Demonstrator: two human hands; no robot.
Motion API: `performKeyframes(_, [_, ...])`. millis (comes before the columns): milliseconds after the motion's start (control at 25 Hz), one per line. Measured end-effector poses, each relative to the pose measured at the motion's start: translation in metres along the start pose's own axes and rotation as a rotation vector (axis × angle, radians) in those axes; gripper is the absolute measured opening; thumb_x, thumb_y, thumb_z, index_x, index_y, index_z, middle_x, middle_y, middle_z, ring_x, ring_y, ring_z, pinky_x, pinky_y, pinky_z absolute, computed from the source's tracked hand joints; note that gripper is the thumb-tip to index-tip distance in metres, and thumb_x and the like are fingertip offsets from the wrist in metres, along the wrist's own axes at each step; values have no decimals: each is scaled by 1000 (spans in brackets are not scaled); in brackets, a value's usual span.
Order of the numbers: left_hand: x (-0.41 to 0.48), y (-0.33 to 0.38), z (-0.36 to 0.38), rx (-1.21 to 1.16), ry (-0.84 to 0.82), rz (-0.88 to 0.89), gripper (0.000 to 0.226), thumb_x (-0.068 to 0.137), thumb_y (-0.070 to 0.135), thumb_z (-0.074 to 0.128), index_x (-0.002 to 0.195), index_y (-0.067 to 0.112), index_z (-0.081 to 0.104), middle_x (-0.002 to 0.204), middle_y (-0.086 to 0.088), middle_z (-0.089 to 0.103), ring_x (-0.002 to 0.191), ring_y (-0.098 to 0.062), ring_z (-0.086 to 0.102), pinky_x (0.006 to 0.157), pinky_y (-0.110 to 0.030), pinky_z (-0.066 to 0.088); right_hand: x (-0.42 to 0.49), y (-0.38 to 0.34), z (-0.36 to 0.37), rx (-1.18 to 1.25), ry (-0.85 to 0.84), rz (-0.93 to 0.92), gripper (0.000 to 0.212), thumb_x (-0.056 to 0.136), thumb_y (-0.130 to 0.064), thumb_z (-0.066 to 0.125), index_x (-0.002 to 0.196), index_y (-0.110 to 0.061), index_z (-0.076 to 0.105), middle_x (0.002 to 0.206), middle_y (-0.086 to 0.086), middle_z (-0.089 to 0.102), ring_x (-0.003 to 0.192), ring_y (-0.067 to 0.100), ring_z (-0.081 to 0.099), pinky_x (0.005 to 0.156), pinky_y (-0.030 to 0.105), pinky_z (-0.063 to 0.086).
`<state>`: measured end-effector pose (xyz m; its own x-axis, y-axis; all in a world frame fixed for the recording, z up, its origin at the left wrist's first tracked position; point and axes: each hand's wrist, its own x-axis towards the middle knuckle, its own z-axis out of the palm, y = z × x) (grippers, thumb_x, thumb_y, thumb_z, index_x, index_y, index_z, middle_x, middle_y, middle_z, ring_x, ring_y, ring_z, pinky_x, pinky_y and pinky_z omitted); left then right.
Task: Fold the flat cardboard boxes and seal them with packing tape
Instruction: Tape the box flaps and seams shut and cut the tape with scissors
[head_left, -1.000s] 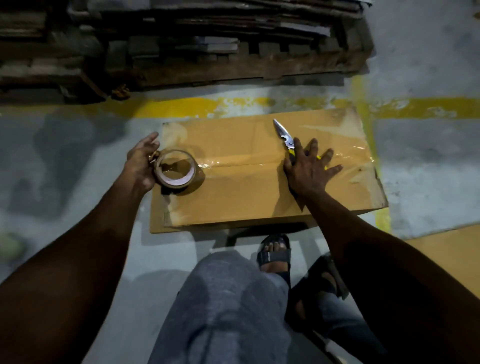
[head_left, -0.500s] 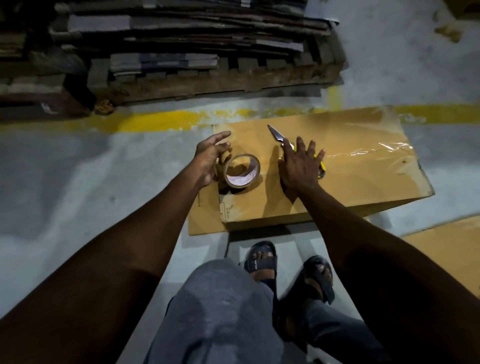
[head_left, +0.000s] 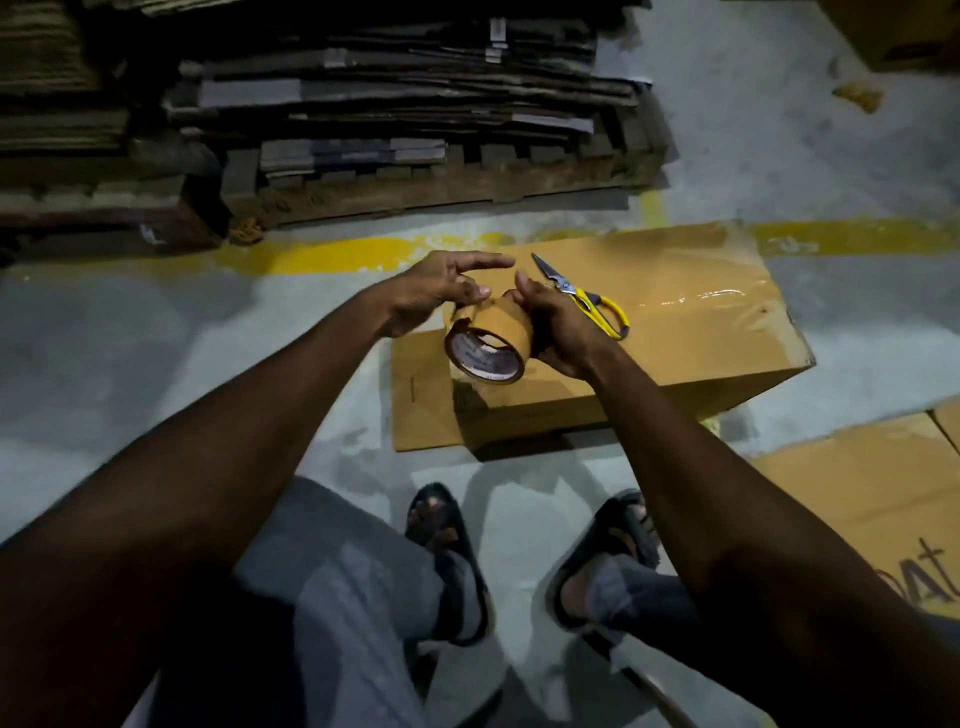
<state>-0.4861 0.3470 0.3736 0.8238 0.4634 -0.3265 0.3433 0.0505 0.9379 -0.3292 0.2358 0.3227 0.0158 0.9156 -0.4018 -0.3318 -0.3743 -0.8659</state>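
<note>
A: What moved?
B: The right hand (head_left: 558, 327) came off the box (head_left: 675, 353) and now holds the tape roll (head_left: 491, 338), which is lifted clear of the box top. The scissors (head_left: 587, 299) lie uncovered on the box.
A: Fingers?
B: Right curled round the roll. The left hand (head_left: 436, 291) pinches at the roll's top, forefinger straight, probably hunting the loose end.
A: So?
B: Glossy tape already runs along the box's top seam, so another strip is likely next.
A: The roll?
B: Brown, with a printed core, above the box's near left corner.
</note>
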Motion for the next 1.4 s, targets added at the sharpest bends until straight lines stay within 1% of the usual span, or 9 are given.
performKeyframes(120, [6, -1, -41, 402, -99, -123, 42, 91, 9, 63, 132, 17, 58, 121, 4, 63, 95, -11, 59, 83, -27, 43, 10, 6, -2, -378, -134, -29, 47, 78, -43, 69, 94, 1, 65, 89, 16, 59, 84, 25, 53, 79, 37, 43])
performKeyframes(240, [26, -3, -73, 1206, -134, -227, 25, 88, 34, 67, 110, 22, 63, 108, 0, 64, 96, -17, 52, 87, -35, 40, 38, 10, 6, -649, -12, -156, 43, 78, -43, 73, 76, 0, 65, 68, 7, 56, 66, 19, 49, 66, 33, 34])
performKeyframes(320, [42, -8, -80, 1413, -20, -246, 14, 90, 40, 62, 97, 29, 57, 96, 4, 58, 95, -17, 45, 92, -44, 31, 59, 9, 11, -784, 116, -187, 29, 84, -40, 73, 69, -17, 62, 62, -3, 56, 60, 12, 49, 61, 31, 32])
performKeyframes(520, [80, -38, -115, 1055, 53, -195, 9, 91, 29, 62, 93, 20, 64, 92, -5, 59, 97, -29, 57, 86, -41, 45, 98, 8, 1, -875, 218, -194, 42, 84, -45, 72, 104, -9, 70, 89, 2, 66, 78, 15, 55, 69, 28, 37])
performKeyframes(640, [89, -50, -132, 557, 111, -232, 6, 90, 17, 65, 85, 14, 67, 87, -6, 64, 87, -21, 58, 78, -38, 46, 115, 7, -4, -843, 228, -260, 26, 86, -38, 72, 69, -21, 62, 60, -4, 55, 59, 12, 48, 57, 31, 31])
performKeyframes(800, [107, -60, -149, 362, 175, -254, 10, 89, 7, 65, 94, 13, 61, 90, -11, 65, 79, -21, 67, 70, -36, 60, 136, 13, 0, -804, 258, -237, 37, 88, -34, 71, 58, -26, 50, 54, -10, 45, 54, 7, 42, 53, 29, 28])
performKeyframes(1120, [176, -89, -165, 749, 358, -100, 16, 85, -7, 57, 85, 6, 67, 73, -9, 58, 46, 4, 51, 45, -7, 35, 169, 32, 11, -470, 313, -223, 38, 83, -44, 68, 66, -11, 62, 60, 1, 61, 56, 16, 55, 53, 38, 42])
performKeyframes(1240, [200, -90, -172, 938, 331, -105, 17, 86, -5, 57, 97, -3, 69, 84, -12, 62, 67, -12, 56, 64, -24, 46, 164, 49, 13, -411, 309, -190, 21, 86, -28, 69, 70, -14, 64, 64, -5, 62, 58, 10, 57, 55, 28, 46])
performKeyframes(1400, [222, -105, -154, 1075, 135, -87, 13, 90, 2, 57, 95, 4, 69, 91, -11, 62, 92, -34, 63, 75, -33, 43, 159, 61, 21, -158, 332, -154, 6, 86, -18, 67, 80, -18, 66, 78, 3, 69, 75, 22, 66, 67, 40, 57])
